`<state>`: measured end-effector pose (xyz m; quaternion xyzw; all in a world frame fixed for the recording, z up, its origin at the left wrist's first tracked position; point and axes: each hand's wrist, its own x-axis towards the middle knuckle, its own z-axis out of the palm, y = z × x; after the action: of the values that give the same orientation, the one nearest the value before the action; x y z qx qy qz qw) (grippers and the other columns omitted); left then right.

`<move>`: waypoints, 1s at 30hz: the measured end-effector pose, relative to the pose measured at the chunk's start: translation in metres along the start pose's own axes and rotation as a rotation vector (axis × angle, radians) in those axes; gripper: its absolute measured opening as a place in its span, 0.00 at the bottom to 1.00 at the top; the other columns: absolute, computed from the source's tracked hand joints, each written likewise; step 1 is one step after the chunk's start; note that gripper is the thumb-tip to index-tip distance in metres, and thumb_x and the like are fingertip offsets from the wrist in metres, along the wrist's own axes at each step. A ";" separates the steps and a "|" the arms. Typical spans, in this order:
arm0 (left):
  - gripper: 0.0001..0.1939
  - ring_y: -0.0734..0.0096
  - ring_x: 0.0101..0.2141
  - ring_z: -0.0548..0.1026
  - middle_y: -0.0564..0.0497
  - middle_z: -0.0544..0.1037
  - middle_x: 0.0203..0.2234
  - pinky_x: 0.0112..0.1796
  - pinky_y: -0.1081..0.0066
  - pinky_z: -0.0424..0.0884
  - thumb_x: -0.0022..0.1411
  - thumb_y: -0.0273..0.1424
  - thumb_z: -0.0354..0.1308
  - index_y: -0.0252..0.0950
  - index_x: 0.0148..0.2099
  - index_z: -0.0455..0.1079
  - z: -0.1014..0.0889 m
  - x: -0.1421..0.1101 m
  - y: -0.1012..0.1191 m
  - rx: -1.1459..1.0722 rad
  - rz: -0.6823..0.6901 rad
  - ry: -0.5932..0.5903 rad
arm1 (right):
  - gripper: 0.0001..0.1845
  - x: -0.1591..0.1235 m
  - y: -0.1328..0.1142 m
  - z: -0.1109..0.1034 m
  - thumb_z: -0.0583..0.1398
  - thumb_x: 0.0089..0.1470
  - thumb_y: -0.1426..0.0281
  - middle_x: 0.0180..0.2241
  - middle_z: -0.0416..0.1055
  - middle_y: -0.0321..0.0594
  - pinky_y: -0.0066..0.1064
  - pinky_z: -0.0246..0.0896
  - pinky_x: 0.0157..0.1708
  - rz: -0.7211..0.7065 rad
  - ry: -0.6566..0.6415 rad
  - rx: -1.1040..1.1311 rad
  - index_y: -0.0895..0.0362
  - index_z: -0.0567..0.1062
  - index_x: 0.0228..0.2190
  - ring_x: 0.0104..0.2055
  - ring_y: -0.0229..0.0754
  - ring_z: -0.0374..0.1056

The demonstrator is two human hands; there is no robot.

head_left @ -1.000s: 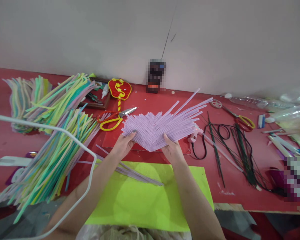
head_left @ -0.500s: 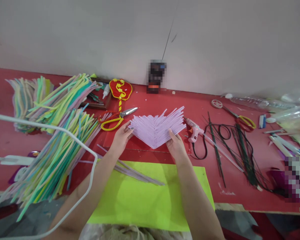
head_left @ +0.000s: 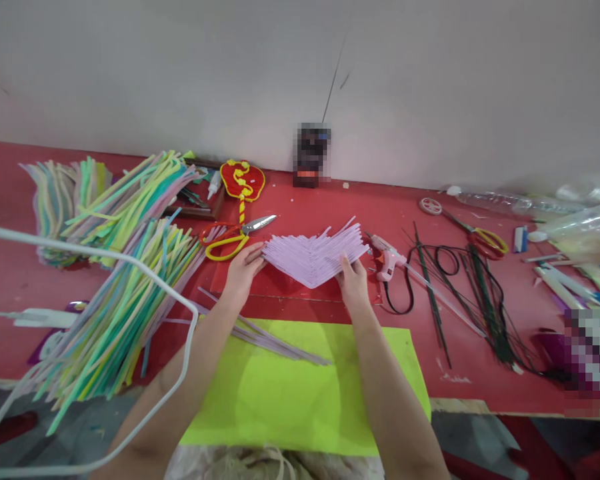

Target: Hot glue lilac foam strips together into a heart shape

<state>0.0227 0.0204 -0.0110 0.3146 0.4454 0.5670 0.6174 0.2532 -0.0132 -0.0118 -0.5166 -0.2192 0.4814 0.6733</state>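
Note:
Between my hands is a lilac V-shaped piece (head_left: 311, 261) made of many pipe cleaners laid side by side, its point toward me. My left hand (head_left: 246, 272) grips its left edge, thumb on top. Closed on the right edge is my right hand (head_left: 353, 280), its thumb also on the upper face. Below the piece, several loose lilac pipe cleaners (head_left: 275, 347) lie across a bright yellow-green sheet (head_left: 300, 407). Yellow-handled scissors (head_left: 235, 241) rest just beyond my left hand. To the right of my right hand lies a pink glue gun (head_left: 389, 257) with a long glue stick in it.
Bundles of coloured pipe cleaners (head_left: 125, 313) cover the left side, with a white curved frame (head_left: 180, 300) in front. A red and yellow fan-shaped ornament (head_left: 243, 180) lies behind. Dark green stems (head_left: 490, 310), more scissors (head_left: 485, 241) and plastic bottles (head_left: 515, 200) are at right.
Both hands keep hold of the lilac piece. It has tilted slightly, and its lower point sits a little higher in view. The camera view has shifted slightly.

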 end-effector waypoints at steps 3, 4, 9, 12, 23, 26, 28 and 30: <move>0.16 0.58 0.53 0.72 0.44 0.79 0.44 0.55 0.58 0.67 0.46 0.25 0.65 0.34 0.41 0.75 0.000 -0.001 -0.003 0.020 0.010 -0.014 | 0.22 0.002 0.002 -0.007 0.65 0.44 0.56 0.42 0.75 0.36 0.37 0.70 0.43 -0.040 0.067 0.017 0.51 0.73 0.41 0.43 0.41 0.71; 0.16 0.58 0.52 0.72 0.44 0.79 0.44 0.55 0.58 0.66 0.46 0.26 0.65 0.34 0.41 0.76 0.000 -0.002 -0.003 0.023 0.007 -0.018 | 0.22 0.004 0.004 -0.009 0.65 0.43 0.56 0.42 0.75 0.36 0.37 0.70 0.43 -0.038 0.078 0.021 0.51 0.73 0.40 0.42 0.41 0.71; 0.17 0.59 0.50 0.74 0.46 0.79 0.45 0.55 0.57 0.66 0.47 0.30 0.65 0.35 0.42 0.76 0.000 -0.002 0.001 0.180 0.057 0.001 | 0.27 0.010 0.013 -0.011 0.63 0.43 0.56 0.49 0.71 0.40 0.37 0.68 0.44 -0.068 0.033 -0.112 0.53 0.72 0.45 0.46 0.42 0.70; 0.16 0.61 0.48 0.75 0.46 0.80 0.44 0.55 0.58 0.66 0.48 0.28 0.63 0.34 0.42 0.76 0.000 -0.003 0.005 0.350 0.135 0.048 | 0.32 0.007 0.007 -0.012 0.60 0.46 0.53 0.46 0.73 0.45 0.40 0.66 0.44 -0.170 0.040 -0.371 0.57 0.70 0.50 0.46 0.45 0.69; 0.13 0.64 0.43 0.78 0.46 0.79 0.42 0.51 0.61 0.70 0.50 0.24 0.58 0.34 0.41 0.74 -0.004 -0.002 0.000 0.529 0.189 0.049 | 0.22 0.009 -0.060 -0.094 0.56 0.50 0.52 0.34 0.74 0.49 0.42 0.62 0.42 -0.286 0.592 -1.168 0.58 0.72 0.34 0.39 0.51 0.70; 0.12 0.65 0.42 0.78 0.46 0.79 0.41 0.51 0.62 0.71 0.51 0.23 0.57 0.34 0.40 0.73 -0.006 0.000 -0.004 0.572 0.226 0.038 | 0.24 0.015 -0.055 -0.102 0.57 0.47 0.49 0.35 0.75 0.51 0.42 0.62 0.41 -0.115 0.539 -1.252 0.57 0.71 0.34 0.40 0.53 0.70; 0.13 0.65 0.41 0.78 0.46 0.78 0.41 0.50 0.63 0.71 0.51 0.22 0.57 0.34 0.41 0.73 -0.006 0.000 -0.006 0.589 0.240 0.042 | 0.25 0.021 -0.051 -0.103 0.57 0.47 0.48 0.37 0.75 0.52 0.42 0.62 0.43 -0.068 0.502 -1.296 0.57 0.71 0.35 0.42 0.55 0.70; 0.13 0.66 0.40 0.78 0.47 0.78 0.41 0.49 0.63 0.72 0.52 0.21 0.57 0.34 0.41 0.72 -0.006 -0.001 -0.005 0.630 0.262 0.055 | 0.26 0.029 -0.048 -0.101 0.57 0.46 0.48 0.38 0.75 0.54 0.42 0.61 0.44 -0.057 0.465 -1.318 0.57 0.71 0.35 0.44 0.56 0.70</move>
<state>0.0191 0.0179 -0.0177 0.5290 0.5710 0.4845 0.3994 0.3664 -0.0374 -0.0115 -0.9010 -0.3291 0.1072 0.2616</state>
